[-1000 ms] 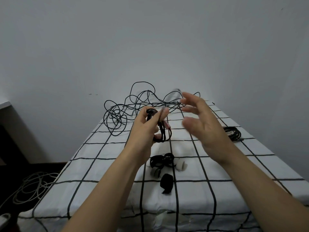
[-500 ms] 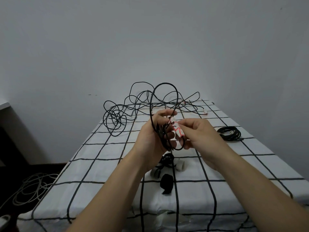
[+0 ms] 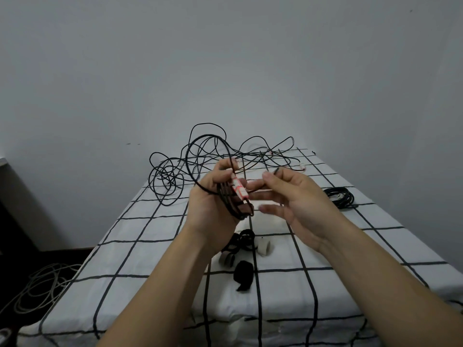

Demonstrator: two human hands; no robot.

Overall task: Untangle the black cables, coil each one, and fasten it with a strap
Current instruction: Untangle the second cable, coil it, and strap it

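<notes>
L hand [image 3: 213, 199] grips a small cable coil [image 3: 231, 205] above mid desk [image 3: 140, 249] — fingers curled round it, white-red plug [image 3: 239, 190] on top. R hand [image 3: 303, 204] just right of it, fingers loosely spread (nothing clearly held). Black cable tangle [image 3: 198, 159] lies at the far end — straps [image 3: 244, 271] near.

Dim, soft, even light with a grey cast; shadows are weak. The fingers [image 3: 270, 209] of the right hand [image 3: 303, 204] are a little blurred. The bench [image 3: 155, 259] edges bend from lens distortion.
</notes>
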